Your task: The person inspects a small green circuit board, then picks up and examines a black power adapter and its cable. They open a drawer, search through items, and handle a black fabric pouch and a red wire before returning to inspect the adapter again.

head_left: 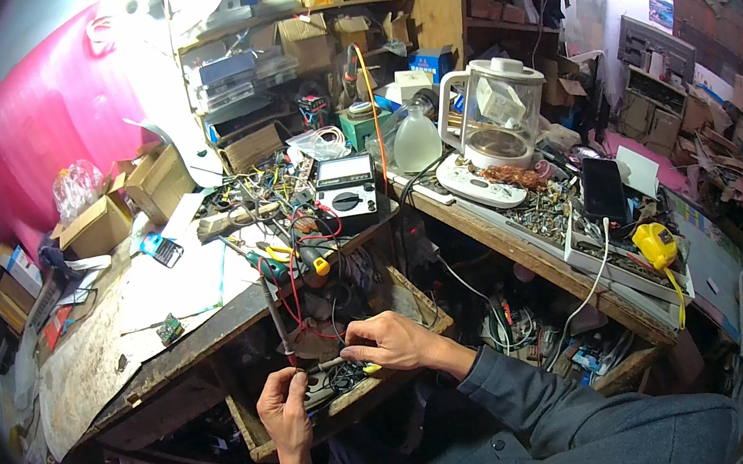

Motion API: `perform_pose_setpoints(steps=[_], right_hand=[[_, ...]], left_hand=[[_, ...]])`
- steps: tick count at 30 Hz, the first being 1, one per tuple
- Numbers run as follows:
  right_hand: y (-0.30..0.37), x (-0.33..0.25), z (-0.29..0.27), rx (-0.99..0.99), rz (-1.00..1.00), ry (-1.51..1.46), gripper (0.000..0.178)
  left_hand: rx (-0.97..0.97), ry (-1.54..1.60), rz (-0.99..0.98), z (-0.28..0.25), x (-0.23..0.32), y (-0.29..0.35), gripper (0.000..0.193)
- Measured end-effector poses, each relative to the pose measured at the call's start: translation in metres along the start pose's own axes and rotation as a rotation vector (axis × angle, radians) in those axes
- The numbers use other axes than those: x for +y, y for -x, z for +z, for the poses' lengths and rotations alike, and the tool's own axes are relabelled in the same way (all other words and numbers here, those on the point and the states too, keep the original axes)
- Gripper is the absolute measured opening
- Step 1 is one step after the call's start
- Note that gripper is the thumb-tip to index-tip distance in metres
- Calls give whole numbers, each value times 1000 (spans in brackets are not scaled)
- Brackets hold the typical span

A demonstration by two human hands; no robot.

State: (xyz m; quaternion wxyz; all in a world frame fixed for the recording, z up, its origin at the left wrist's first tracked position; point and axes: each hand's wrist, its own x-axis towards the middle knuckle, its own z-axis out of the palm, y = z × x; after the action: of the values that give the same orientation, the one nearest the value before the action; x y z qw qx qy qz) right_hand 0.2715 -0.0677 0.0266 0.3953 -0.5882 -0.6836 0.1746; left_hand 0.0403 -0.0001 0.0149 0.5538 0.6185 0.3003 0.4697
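Over an open wooden drawer (350,420), my left hand (286,413) is closed with thumb and finger pinched together; what sits between them is too small to tell. The lower end of a long, slim grey rod (276,313), reddish near that end, meets these fingertips. My right hand (391,341) is closed on a short greyish stick (326,365) that points toward the left hand. Behind the hands, a red wire (296,302) loops down from a black analog multimeter (347,200) on the bench. Dark cables (349,377) lie in the drawer beneath.
Pliers with yellow handles (277,252) and tangled wires lie by the bench edge. On the left bench are paper sheets (170,289) and a small green circuit board (170,329). The right bench holds a glass kettle (502,114), loose metal parts, a phone (604,189) and a yellow tape measure (654,245).
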Motion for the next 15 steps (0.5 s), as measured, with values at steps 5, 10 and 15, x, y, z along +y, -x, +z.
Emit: perform_pose_setpoints(steps=[5, 10, 15], right_hand=[[2, -1, -3, -32, -23, 1, 37], [1, -2, -4, -52, -1, -32, 41], [1, 3, 0, -9, -11, -31, 44]], left_hand=[[-7, -24, 7, 0, -2, -1, 8], [-16, -13, 9, 0, 0, 0, 8], [-13, -9, 6, 0, -3, -1, 8]])
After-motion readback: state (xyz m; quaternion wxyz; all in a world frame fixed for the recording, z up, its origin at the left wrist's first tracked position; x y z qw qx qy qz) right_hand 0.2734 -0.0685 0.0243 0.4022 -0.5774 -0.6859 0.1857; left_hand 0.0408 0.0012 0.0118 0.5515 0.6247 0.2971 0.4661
